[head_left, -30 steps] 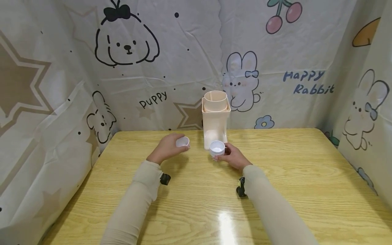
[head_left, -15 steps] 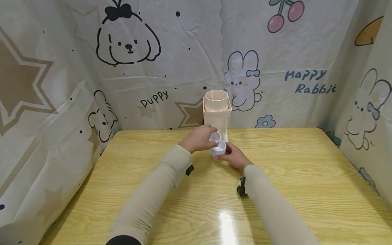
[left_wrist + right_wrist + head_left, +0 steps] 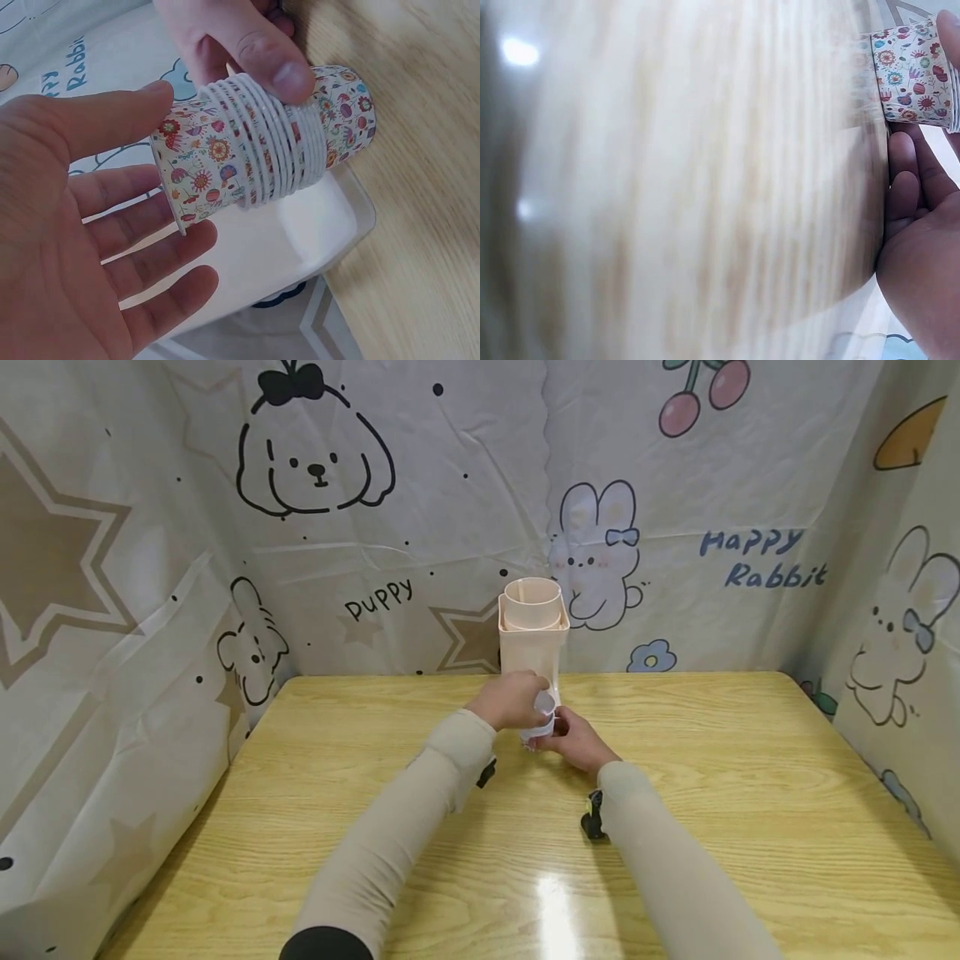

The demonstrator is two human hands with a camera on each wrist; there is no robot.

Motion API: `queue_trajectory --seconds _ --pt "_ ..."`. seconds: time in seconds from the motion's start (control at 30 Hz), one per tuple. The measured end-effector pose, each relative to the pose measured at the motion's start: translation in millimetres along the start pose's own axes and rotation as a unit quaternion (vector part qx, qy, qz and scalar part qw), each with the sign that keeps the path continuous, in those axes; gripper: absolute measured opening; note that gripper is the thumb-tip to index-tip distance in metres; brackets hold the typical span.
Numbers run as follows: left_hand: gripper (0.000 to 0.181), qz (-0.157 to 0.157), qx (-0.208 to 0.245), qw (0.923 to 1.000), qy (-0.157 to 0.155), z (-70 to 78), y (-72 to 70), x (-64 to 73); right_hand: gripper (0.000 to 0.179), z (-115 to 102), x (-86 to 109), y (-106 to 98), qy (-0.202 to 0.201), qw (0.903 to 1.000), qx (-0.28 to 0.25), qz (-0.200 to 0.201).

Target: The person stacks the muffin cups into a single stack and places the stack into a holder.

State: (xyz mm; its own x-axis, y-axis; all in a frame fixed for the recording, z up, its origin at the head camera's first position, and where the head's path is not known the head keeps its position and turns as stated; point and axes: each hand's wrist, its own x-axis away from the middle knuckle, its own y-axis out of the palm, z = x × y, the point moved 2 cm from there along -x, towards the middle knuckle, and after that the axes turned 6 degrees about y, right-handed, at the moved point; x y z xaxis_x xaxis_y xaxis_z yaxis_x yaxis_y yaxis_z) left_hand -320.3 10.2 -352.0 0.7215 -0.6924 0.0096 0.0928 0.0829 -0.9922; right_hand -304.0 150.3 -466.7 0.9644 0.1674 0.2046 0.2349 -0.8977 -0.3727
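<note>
A stack of small flower-printed paper cups (image 3: pixel 274 154) with white rims stands on the table in front of the beige holder. My right hand (image 3: pixel 577 742) grips it low down, with the thumb across the rims in the left wrist view. From the left, my left hand (image 3: pixel 512 699) holds the topmost paper cup (image 3: pixel 196 161) near its rim, between the thumb and the fingers. This cup's lower part sits inside the stack, so its base is hidden. In the right wrist view the patterned bottom cup stands on the wood beside my right fingers (image 3: pixel 904 191).
Just behind the hands stands a tall beige holder (image 3: pixel 531 647) with a round tube at its top. The wooden table (image 3: pixel 712 793) ends at a printed cloth (image 3: pixel 450 527) hung at the back and both sides.
My left hand has carried a paper cup from the left over to the stack, and the cup has gone down into it. My right hand stays in place around the stack.
</note>
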Motion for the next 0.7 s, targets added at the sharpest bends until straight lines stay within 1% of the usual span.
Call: queue_trajectory --seconds 0.1,0.3,0.47,0.57,0.7 --pt "0.044 -0.002 -0.002 1.0 -0.006 0.3 2.5 -0.8 0.058 0 0.0 0 0.001 1.0 -0.002 0.002" --pt "0.052 -0.005 0.0 0.9998 -0.017 -0.1 6.7 -0.3 0.059 1 0.0 -1 0.008 1.0 -0.002 0.004" --pt "0.057 -0.004 0.022 0.9995 -0.021 -2.5 8.5 1.6 0.06 0 1.6 -1 0.001 1.0 0.002 0.004" --pt "0.056 0.01 0.042 0.9989 -0.019 -5.9 9.9 2.3 0.062 -1 2.0 0 -0.005 1.0 0.007 0.002" --pt "0.049 0.04 0.069 0.9967 -0.012 -11.4 10.9 3.4 0.064 -2 1.8 1 -0.003 1.0 0.009 0.004"
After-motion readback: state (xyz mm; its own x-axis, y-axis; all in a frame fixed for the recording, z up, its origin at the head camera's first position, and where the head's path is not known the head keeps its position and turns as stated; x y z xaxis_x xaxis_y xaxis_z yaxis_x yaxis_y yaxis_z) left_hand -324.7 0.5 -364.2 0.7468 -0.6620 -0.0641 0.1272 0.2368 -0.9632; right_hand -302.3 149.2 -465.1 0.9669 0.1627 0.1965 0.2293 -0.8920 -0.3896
